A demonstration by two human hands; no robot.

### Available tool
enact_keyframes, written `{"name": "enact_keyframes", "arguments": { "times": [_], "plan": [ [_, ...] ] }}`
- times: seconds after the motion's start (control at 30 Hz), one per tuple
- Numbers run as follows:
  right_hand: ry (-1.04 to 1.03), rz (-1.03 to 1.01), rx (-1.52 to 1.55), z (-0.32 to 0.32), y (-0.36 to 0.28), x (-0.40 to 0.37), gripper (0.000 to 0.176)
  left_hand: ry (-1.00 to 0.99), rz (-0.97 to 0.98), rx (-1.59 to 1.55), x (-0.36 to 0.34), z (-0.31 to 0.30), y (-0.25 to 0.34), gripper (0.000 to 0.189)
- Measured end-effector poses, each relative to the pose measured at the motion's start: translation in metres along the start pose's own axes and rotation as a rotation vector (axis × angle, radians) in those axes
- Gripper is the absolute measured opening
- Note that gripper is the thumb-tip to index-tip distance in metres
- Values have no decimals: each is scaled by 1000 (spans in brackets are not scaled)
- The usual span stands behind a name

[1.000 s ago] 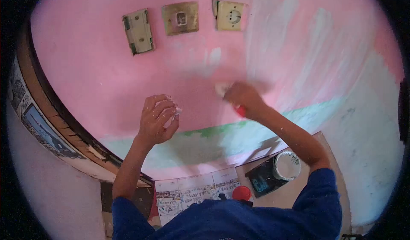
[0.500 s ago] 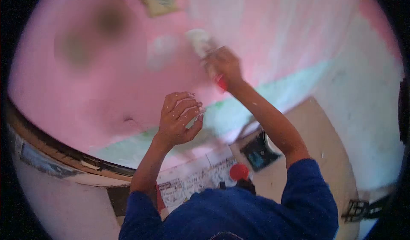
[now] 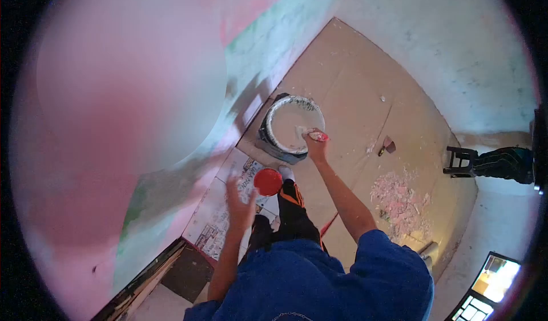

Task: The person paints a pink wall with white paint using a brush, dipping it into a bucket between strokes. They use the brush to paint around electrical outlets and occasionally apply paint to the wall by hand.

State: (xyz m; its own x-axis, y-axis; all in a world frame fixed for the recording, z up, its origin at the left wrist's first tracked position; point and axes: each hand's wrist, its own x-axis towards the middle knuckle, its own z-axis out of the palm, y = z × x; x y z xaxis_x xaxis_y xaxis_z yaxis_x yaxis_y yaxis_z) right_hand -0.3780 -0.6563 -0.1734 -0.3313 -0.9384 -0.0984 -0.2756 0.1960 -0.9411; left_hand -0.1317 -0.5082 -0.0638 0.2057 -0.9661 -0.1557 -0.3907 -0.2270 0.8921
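My right hand (image 3: 316,145) is closed round a paintbrush (image 3: 320,136) with a red handle. Its pale bristles point down into a large bucket (image 3: 265,134), right at the surface of the off-white paint (image 3: 292,121). White smears cover the bucket's rim. To the lower left, my left hand (image 3: 242,208) holds nothing; its fingers are apart and slightly blurred. Just right of its fingertips, in this view, is a round red object (image 3: 268,182), near my foot.
The pink and pale green wall (image 3: 251,58) runs along the left. Pink and white scrapings (image 3: 402,201) lie on the brown floor (image 3: 354,93), with a small scraper-like tool (image 3: 389,145) nearby. A dark stool (image 3: 460,162) stands at the right wall. Printed sheets (image 3: 208,235) lie by my feet.
My right hand has moved with the paintbrush from the pink wall down to the bucket. The view has turned toward the floor, and my left hand has lowered away from the wall.
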Motion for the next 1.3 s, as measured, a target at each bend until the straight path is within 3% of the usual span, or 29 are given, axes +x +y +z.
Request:
{"name": "enact_keyframes", "arguments": {
  "times": [0.07,0.1,0.17,0.2,0.23,0.33,0.47,0.53,0.57,0.63,0.7,0.73,0.8,0.83,0.9,0.93,1.0,1.3],
  "plan": [
    [-44,-27,-84,-1,27,32,16,-195,31,156,25,60,14,69],
    [-90,-66,-163,6,40,49,17,-202,15,164,37,85,8,69],
    [-208,-60,-256,13,36,70,16,-293,185,293,59,131,-18,68],
    [-311,-166,-458,24,50,80,13,-287,171,303,66,145,-27,68],
    [-411,-284,-655,36,69,90,10,-332,170,366,73,155,-34,70],
    [-499,-265,-845,71,152,97,13,-374,151,451,83,171,-53,72],
    [-704,-245,-875,67,114,92,14,-382,99,449,86,158,-56,72],
    [-407,-142,-551,56,100,84,14,-352,116,440,79,142,-58,70],
    [-411,-162,-545,50,90,83,14,-331,120,443,75,133,-61,70],
    [-311,108,-264,28,69,79,12,-333,59,399,63,113,-58,67],
    [-204,435,156,14,90,78,12,-306,22,385,50,92,-55,68],
    [-217,414,154,2,74,75,12,-275,26,358,43,83,-56,68],
    [-92,636,599,-23,37,59,13,-246,-32,342,28,62,-53,68],
    [-114,614,597,-27,22,55,13,-216,-26,335,27,49,-41,68],
    [-66,666,941,-36,-5,38,16,-174,-120,302,12,20,-20,68],
    [-111,643,931,-33,-34,25,16,-114,-124,232,0,-3,-24,68],
    [-60,594,1227,-20,-74,9,17,-26,-83,226,-10,-29,-34,65],
    [-340,302,1313,44,-271,-62,22,335,-80,-81,-79,-146,29,47]
  ]
}}
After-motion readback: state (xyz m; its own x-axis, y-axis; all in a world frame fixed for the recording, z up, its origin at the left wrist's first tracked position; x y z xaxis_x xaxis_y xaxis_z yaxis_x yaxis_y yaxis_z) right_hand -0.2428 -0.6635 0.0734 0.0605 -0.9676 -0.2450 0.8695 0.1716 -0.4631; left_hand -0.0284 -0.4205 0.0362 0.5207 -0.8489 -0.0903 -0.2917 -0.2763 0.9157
